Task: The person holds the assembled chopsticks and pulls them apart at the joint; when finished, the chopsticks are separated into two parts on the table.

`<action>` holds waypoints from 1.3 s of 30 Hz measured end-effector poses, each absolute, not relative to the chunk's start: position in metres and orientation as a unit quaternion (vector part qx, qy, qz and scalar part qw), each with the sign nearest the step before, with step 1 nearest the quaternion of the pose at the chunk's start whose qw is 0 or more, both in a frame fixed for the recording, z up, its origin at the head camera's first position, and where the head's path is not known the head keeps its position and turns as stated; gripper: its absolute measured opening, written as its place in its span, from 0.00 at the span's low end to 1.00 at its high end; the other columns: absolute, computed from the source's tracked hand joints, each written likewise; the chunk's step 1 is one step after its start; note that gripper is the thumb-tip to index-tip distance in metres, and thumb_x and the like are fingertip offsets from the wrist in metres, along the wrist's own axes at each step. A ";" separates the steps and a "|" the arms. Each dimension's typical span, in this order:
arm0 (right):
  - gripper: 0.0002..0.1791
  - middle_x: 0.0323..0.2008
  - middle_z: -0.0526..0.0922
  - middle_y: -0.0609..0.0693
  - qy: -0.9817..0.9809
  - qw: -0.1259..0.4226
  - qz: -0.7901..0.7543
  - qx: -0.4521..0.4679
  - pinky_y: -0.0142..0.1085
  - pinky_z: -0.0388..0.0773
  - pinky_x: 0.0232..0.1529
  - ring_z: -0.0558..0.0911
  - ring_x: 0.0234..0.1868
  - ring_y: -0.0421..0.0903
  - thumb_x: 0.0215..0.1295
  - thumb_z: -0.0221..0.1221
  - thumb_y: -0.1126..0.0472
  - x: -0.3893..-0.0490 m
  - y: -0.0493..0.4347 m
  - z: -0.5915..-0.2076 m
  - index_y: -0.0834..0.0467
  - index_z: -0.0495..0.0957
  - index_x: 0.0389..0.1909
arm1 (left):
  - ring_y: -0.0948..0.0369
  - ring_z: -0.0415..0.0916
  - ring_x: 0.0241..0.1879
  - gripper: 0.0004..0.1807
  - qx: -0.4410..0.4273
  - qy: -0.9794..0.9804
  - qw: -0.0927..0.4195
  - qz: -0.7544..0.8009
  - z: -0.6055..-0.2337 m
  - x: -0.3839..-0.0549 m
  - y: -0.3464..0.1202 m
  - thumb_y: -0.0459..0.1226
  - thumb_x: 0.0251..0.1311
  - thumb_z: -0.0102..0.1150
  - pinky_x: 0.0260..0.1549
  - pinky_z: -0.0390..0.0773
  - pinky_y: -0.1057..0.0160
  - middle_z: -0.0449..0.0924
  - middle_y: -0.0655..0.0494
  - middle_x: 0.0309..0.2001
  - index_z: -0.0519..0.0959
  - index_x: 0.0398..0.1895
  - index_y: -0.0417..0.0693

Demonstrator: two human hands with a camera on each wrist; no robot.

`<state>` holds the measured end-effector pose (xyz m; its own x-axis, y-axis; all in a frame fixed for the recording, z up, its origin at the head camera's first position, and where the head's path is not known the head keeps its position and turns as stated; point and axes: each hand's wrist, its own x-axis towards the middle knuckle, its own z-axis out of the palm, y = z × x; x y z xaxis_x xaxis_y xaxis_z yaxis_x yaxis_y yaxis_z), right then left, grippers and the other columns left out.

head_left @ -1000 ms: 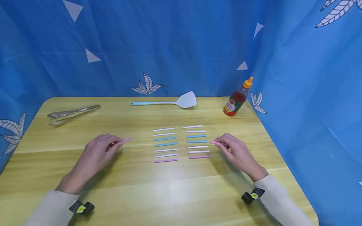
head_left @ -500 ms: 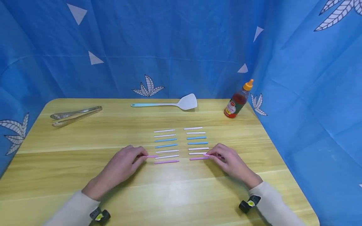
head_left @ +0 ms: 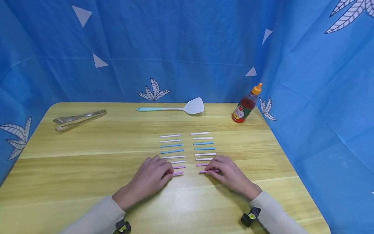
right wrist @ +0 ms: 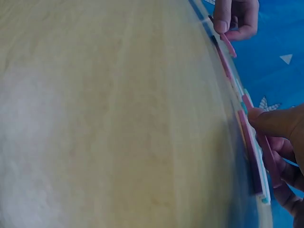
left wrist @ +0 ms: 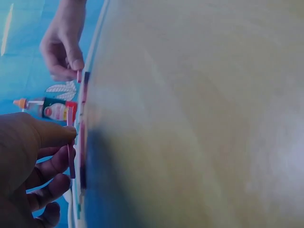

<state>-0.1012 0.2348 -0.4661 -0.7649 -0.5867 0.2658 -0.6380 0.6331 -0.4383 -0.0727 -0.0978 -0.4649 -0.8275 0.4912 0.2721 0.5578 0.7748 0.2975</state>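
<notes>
In the head view, two columns of chalk sticks lie across the middle of the wooden table (head_left: 87, 182), white, blue and pink. My left hand (head_left: 150, 177) pinches a pink chalk stick (left wrist: 71, 164) between thumb and fingers, close to the table at the near end of the left column. At the near end of the right column, my right hand (head_left: 230, 174) pinches another pink chalk stick (right wrist: 269, 161). Just beyond each held stick lies a pink chalk, the left one (head_left: 180, 167) and the right one (head_left: 201, 164), both partly covered by the hands.
Metal tongs (head_left: 80, 121) lie at the back left. A white spatula (head_left: 194, 106) with a pale blue handle lies at the back middle. A sauce bottle (head_left: 244, 107) with an orange cap stands at the back right. A blue patterned curtain (head_left: 175, 39) surrounds the table.
Both hands have come nearer to the table's front with their pink chalks. The left hand has also moved right to its column; the right has shifted slightly left.
</notes>
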 end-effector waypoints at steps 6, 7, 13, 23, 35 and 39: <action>0.06 0.44 0.87 0.34 -0.912 0.033 0.256 0.318 0.45 0.77 0.55 0.82 0.48 0.36 0.68 0.75 0.56 -0.101 0.229 -0.468 0.44 0.91 0.43 | 0.65 0.68 0.37 0.06 -0.281 -0.938 0.096 -0.180 -0.470 -0.074 -0.092 0.45 0.67 0.76 0.39 0.66 0.64 0.84 0.68 0.36 0.85 0.36 0.60; 0.06 0.44 0.87 0.34 -0.913 0.031 0.256 0.316 0.44 0.76 0.55 0.82 0.48 0.36 0.68 0.75 0.55 -0.101 0.228 -0.468 0.43 0.91 0.43 | 0.65 0.68 0.37 0.06 -0.282 -0.937 0.098 -0.180 -0.470 -0.074 -0.092 0.44 0.67 0.76 0.38 0.66 0.64 0.84 0.68 0.35 0.85 0.35 0.60; 0.06 0.44 0.87 0.34 -0.913 0.043 0.251 0.319 0.42 0.73 0.52 0.81 0.46 0.35 0.68 0.76 0.54 -0.104 0.224 -0.469 0.44 0.91 0.43 | 0.63 0.69 0.38 0.06 -0.283 -0.936 0.109 -0.179 -0.469 -0.078 -0.094 0.44 0.67 0.76 0.39 0.67 0.63 0.84 0.67 0.36 0.85 0.35 0.60; 0.06 0.43 0.88 0.35 -0.914 0.045 0.241 0.323 0.39 0.72 0.49 0.81 0.45 0.35 0.67 0.76 0.55 -0.105 0.224 -0.471 0.45 0.91 0.43 | 0.64 0.68 0.38 0.06 -0.284 -0.937 0.099 -0.179 -0.470 -0.079 -0.093 0.44 0.67 0.76 0.39 0.66 0.64 0.83 0.68 0.36 0.85 0.36 0.59; 0.06 0.44 0.86 0.34 -0.918 0.035 0.255 0.300 0.42 0.77 0.52 0.81 0.47 0.36 0.71 0.73 0.54 -0.108 0.233 -0.466 0.43 0.91 0.47 | 0.64 0.70 0.39 0.05 -0.276 -0.939 0.079 -0.187 -0.467 -0.080 -0.095 0.45 0.69 0.74 0.41 0.68 0.62 0.85 0.68 0.38 0.86 0.37 0.60; 0.07 0.43 0.87 0.37 -0.919 0.041 0.288 0.266 0.42 0.82 0.49 0.82 0.45 0.37 0.74 0.70 0.57 -0.118 0.247 -0.459 0.48 0.90 0.50 | 0.64 0.71 0.40 0.03 -0.248 -0.945 0.065 -0.203 -0.456 -0.088 -0.105 0.44 0.71 0.71 0.42 0.72 0.61 0.87 0.66 0.40 0.88 0.41 0.59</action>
